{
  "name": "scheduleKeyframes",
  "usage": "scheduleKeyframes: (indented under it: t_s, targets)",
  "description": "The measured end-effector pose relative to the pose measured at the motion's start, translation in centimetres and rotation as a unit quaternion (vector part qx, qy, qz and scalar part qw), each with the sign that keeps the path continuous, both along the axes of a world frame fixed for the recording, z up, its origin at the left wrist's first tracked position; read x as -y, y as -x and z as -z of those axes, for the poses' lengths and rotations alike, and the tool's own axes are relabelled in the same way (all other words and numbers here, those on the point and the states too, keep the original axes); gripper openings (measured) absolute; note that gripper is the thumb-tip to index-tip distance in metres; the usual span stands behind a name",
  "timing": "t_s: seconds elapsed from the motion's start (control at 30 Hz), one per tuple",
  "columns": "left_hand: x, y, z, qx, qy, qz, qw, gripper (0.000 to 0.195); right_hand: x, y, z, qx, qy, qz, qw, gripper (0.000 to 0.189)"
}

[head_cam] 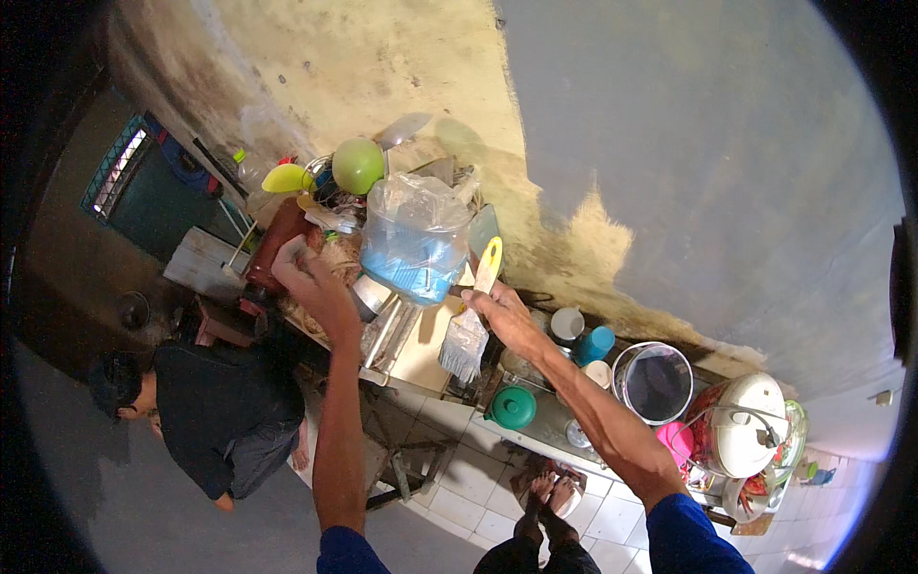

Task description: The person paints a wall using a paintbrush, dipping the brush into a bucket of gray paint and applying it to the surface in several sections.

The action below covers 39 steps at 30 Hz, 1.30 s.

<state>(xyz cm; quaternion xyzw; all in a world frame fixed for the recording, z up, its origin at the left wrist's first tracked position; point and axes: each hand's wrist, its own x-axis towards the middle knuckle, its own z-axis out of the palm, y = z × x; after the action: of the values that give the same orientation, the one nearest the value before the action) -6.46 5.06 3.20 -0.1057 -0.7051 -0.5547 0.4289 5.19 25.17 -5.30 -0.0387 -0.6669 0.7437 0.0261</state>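
A paintbrush (pixel 465 341) with grey-stained bristles and a yellow-ended handle is gripped in my right hand (pixel 510 319). Its bristles point down towards the counter. Beside that hand, a container with light blue contents (pixel 416 247) is wrapped in a clear plastic bag. My left hand (pixel 315 283) is raised at the left of the bag, with its fingers bent and apart and nothing visible in them. Behind both hands stands the wall, where grey paint (pixel 681 179) meets a stained yellow surface (pixel 401 64) along a rough edge.
A person in dark clothes (pixel 222 416) bends at the left. Along the counter stand a green-lidded container (pixel 513 407), a blue cup (pixel 595 344), a bucket (pixel 652 384) and a white-lidded rice cooker (pixel 742 423). A wooden stool (pixel 405 470) stands below on the tiled floor (pixel 459 509).
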Motion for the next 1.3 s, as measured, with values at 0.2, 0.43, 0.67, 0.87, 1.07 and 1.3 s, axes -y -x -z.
scheduleKeyframes:
  t_s: [0.2,0.43,0.67,0.87,1.07,1.3]
  targets:
    - [6.0,9.9,4.1,0.417,-0.265,0.165,0.854,0.03,1.1,-0.1,-0.4,0.018,-0.014,-0.057,0.998,0.045]
    - [4.9,13.5,6.1,0.402,-0.193,0.209,0.87,0.016,0.1,0.4,1.5,-0.003,0.006,-0.049,0.999,0.043]
    - [9.6,16.8,5.0,0.414,0.102,0.18,0.886,0.023,0.7,0.3,0.2,0.006,-0.039,-0.068,0.997,0.044]
    - [7.5,15.4,2.6,0.458,-0.153,0.202,0.852,0.022,0.9,0.4,-0.1,-0.029,-0.042,-0.08,0.996,0.045]
    - [7.0,16.4,2.0,0.441,-0.123,0.211,0.864,0.024,0.6,0.6,-0.7,-0.02,-0.052,-0.093,0.994,0.046]
    - [7.0,19.0,3.2,0.387,-0.169,0.31,0.852,0.025,0.5,1.6,-0.3,-0.045,-0.056,-0.08,0.994,0.049]
